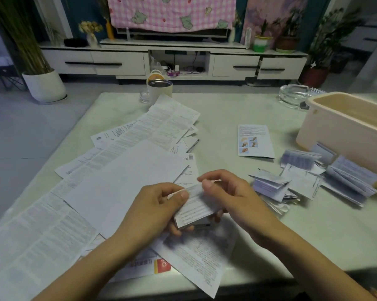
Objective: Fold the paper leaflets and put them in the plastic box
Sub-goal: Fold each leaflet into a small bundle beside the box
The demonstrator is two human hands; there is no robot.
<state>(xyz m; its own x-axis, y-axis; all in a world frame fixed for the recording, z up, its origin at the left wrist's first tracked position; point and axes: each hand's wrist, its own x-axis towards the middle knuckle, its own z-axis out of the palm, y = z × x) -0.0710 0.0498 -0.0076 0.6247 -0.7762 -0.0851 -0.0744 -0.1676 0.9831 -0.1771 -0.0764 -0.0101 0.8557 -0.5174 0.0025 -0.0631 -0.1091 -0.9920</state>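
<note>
Much of the surface (226,109) is covered by unfolded leaflets (122,170) spread at the left, so most of the folding is judged undone. The plastic box (346,124) stands at the far right; whether anything lies inside cannot be told. A heap of folded leaflets (309,179) is left just beside it, not yet put in. A small part-folded leaflet (194,205) is held above the near sheets, pinched in the grip of the left hand (155,209) and the right hand (231,192). A glass ashtray (294,96) and a cup (159,89) are set well back, out of the way.
</note>
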